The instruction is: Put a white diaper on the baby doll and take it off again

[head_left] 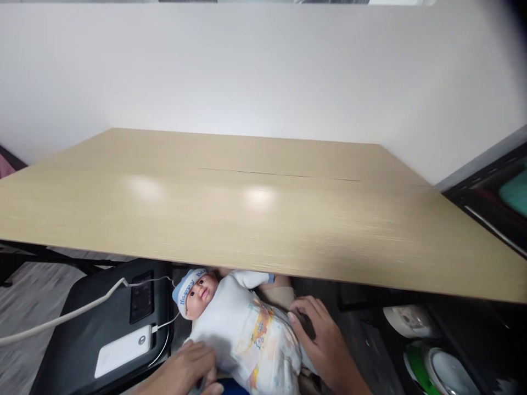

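Observation:
A baby doll [228,302] lies face up below the table's near edge, tilted with its head to the left. It wears a white top, a printed diaper [269,348] and a blue-and-white cap [190,289] with lettering. My left hand [191,365] is at the doll's side by its lower sleeve, fingers curled in toward the thumb; whatever lies inside them is hidden. On the other side, my right hand [321,340] is bent over the diaper's edge, thumb and fingers apart, fingertips close to or touching it. The doll's feet are not visible.
A pale wooden table [247,219] spans the view before a white wall [247,71]. At left, a black seat [74,334] carries a white power bank [123,351] and a dark phone-like device [142,296] with cables. Round containers [447,373] stand lower right, near a dark shelf.

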A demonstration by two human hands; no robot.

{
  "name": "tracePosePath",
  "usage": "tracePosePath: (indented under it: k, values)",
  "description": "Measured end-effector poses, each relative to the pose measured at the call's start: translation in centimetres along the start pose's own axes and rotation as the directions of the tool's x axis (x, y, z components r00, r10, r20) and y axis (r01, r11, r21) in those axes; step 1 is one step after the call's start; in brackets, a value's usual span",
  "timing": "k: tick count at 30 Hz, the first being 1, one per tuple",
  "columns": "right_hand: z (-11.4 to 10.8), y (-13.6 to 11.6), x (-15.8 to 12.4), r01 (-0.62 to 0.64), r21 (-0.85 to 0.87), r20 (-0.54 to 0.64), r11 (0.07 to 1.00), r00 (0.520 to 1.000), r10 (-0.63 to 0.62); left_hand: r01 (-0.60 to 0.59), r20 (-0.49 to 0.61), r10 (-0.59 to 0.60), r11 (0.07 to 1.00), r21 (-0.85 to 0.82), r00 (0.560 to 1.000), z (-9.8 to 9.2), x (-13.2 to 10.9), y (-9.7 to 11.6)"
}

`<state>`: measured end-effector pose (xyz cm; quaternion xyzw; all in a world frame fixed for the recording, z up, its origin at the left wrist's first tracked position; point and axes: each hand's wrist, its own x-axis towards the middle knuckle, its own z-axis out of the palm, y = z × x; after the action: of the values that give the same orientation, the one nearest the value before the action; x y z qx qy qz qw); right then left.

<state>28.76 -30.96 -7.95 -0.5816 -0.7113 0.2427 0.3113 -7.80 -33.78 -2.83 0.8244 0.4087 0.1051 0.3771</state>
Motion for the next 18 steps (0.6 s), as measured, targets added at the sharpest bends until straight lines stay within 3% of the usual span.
tracePosePath:
  k: [3,5,8,13,18]
  values:
    - [0.9,-1.3,0.6,0.029,0.029,0.119,0.999,0.992,-0.032,-0.201,-0.033,0.203,0.977,0.072,0.979,1.6,3.1,0.4]
    - [1.2,-1.6,0.6,0.025,0.057,0.216,0.998,0.976,-0.037,-0.262,-0.068,0.268,0.962,0.077,0.961,2.2,4.6,0.9]
    - [1.3,-1.5,0.5,-0.001,0.086,0.278,0.996,0.960,-0.023,-0.267,-0.040,0.271,0.960,0.087,0.962,2.7,5.9,1.5]
    - [1.7,-1.0,1.0,-0.011,0.093,0.249,0.996,0.969,-0.012,-0.251,-0.069,0.263,0.957,0.146,0.962,3.2,6.6,1.3]
    - [2.6,-0.9,2.1,0.020,0.111,0.231,0.994,0.972,-0.045,-0.225,-0.107,0.230,0.973,0.061,0.967,4.4,6.8,0.7]
